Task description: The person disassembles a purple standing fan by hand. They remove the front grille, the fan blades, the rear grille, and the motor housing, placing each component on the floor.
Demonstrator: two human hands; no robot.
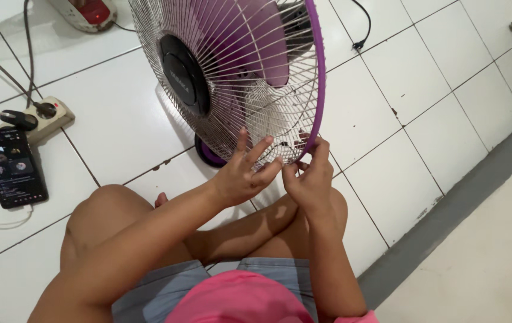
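**Head view: both hands at the fan's lower rim**

The fan (238,78) stands on the tiled floor (423,90), tilted toward the sitter. Left hand (242,174) rests open-fingered against the wire grille for steadiness; right hand (311,173) pinches the purple rim's near edge.

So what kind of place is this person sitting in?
Probably a room in a home. The person sits on a white tiled floor with both hands, left hand and right hand, at the wire guard of a purple fan. A phone lies beside a power strip.
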